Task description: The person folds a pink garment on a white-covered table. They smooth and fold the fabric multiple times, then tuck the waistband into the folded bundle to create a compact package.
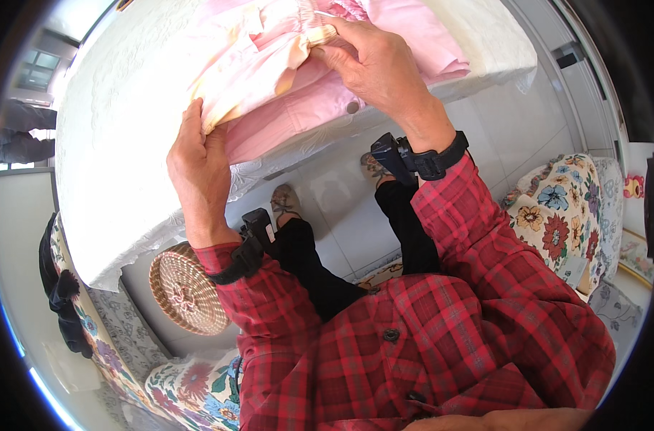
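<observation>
A pink garment with pale yellow patches (251, 89) is stretched between my hands at the near side of the table. My left hand (200, 161) pinches its lower left corner between thumb and fingers. At the upper right, my right hand (378, 70) grips a gathered, ribbed-looking edge of the same garment. Under it lies more pink cloth (310, 113) with a round button (352, 108) near the table edge. Another pink fabric part (418, 37) spreads out to the right of my right hand. Strong light washes out part of the cloth.
A white lace tablecloth (127, 178) covers the table and hangs over its edge. On the floor at the left is a round woven basket (192, 291). Flower-patterned covers (556, 226) lie over seating at the right, with similar ones (197, 385) at the lower left.
</observation>
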A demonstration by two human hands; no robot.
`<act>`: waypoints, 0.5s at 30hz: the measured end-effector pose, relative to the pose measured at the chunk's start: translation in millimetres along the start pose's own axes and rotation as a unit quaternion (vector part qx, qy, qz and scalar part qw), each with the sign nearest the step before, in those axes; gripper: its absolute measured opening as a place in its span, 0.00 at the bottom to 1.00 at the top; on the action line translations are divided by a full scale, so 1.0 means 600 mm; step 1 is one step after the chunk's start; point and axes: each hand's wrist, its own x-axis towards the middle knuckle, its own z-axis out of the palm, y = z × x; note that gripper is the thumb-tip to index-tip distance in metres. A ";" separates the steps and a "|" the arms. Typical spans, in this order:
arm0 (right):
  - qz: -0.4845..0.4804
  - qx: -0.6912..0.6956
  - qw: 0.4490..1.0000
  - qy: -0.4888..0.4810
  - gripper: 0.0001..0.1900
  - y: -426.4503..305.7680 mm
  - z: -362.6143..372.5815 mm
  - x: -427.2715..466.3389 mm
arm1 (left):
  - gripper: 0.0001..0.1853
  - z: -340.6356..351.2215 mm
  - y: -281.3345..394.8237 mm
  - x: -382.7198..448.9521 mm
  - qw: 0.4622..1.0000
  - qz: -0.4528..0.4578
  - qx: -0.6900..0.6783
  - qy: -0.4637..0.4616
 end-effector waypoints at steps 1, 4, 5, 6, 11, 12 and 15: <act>0.009 -0.012 1.000 -0.018 0.18 0.001 -0.003 -0.001 | 0.21 0.000 0.001 0.000 1.000 0.001 -0.009 0.006; 0.023 0.013 0.997 -0.073 0.25 0.008 -0.016 -0.006 | 0.19 0.001 -0.001 0.001 1.000 0.015 -0.004 0.018; -0.004 0.040 0.996 -0.079 0.25 0.012 -0.019 -0.008 | 0.19 0.002 -0.002 0.001 1.000 0.012 -0.004 0.022; 0.002 0.023 0.996 -0.082 0.26 0.015 -0.019 -0.009 | 0.19 0.003 -0.004 0.002 0.999 0.014 -0.010 0.028; -0.059 -0.055 0.996 -0.047 0.27 0.029 0.003 -0.010 | 0.18 0.005 -0.007 0.005 0.998 0.003 -0.051 0.039; -0.052 -0.046 0.997 -0.042 0.26 0.032 0.003 -0.009 | 0.18 0.005 -0.005 0.004 0.998 0.001 -0.052 0.040; -0.002 -0.045 0.997 -0.058 0.23 0.036 0.006 -0.008 | 0.18 0.003 0.004 0.002 0.997 -0.030 -0.059 0.040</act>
